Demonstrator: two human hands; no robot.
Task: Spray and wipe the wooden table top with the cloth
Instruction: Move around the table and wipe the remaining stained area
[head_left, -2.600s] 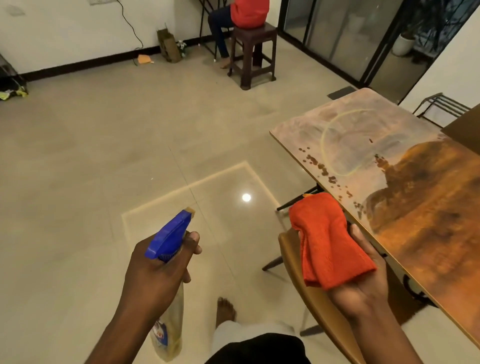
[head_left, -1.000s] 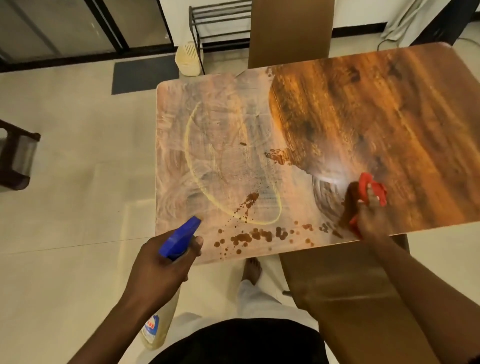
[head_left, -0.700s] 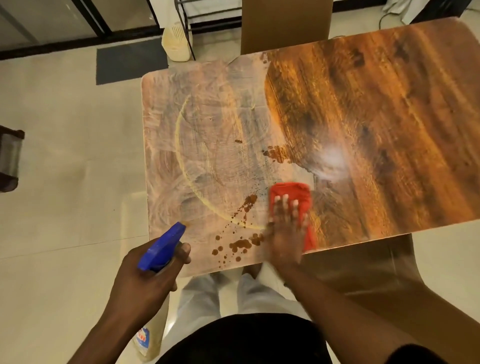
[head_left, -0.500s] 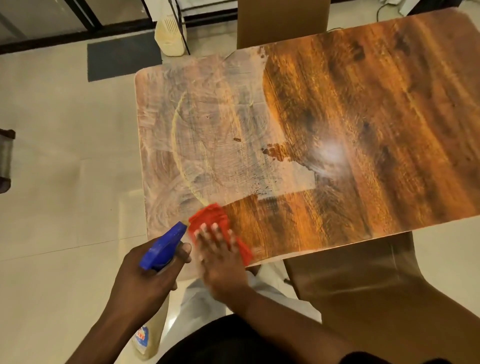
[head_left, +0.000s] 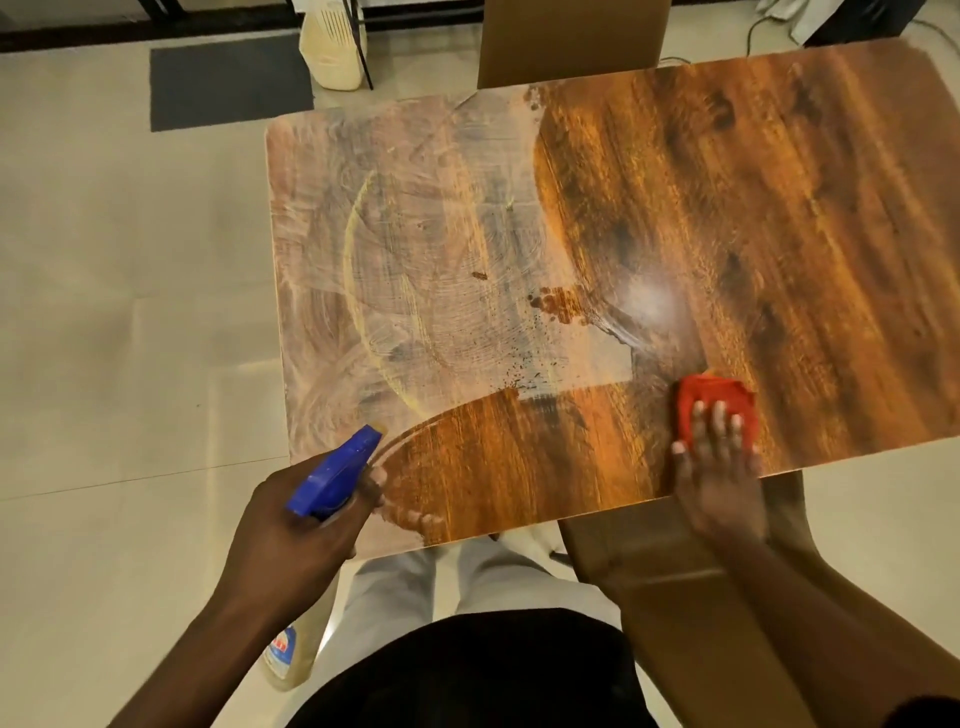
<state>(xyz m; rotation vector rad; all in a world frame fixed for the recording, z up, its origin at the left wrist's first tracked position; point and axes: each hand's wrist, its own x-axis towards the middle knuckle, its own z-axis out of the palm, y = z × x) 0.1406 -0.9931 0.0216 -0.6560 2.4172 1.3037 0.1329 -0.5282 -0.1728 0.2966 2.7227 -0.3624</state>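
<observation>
The right hand (head_left: 719, 467) is laid flat, fingers spread, pressing the red cloth (head_left: 716, 402) onto the wooden table top (head_left: 727, 234) near its near edge. The spray bottle (head_left: 324, 499) is gripped in the closed left hand (head_left: 296, 540), held off the near left corner, nozzle toward the table. Since half a second ago the cloth has been swept from near the left corner rightward, and a clean band has been left along the near edge; the hazy film (head_left: 415, 260) remains farther back.

We see a room in a home, likely a dining area: a wooden table (head_left: 727, 234) on pale glossy floor tiles (head_left: 130, 312), chairs (head_left: 571, 41) drawn up to it, a dark doormat (head_left: 228, 78) lying by a dark-framed doorway.
</observation>
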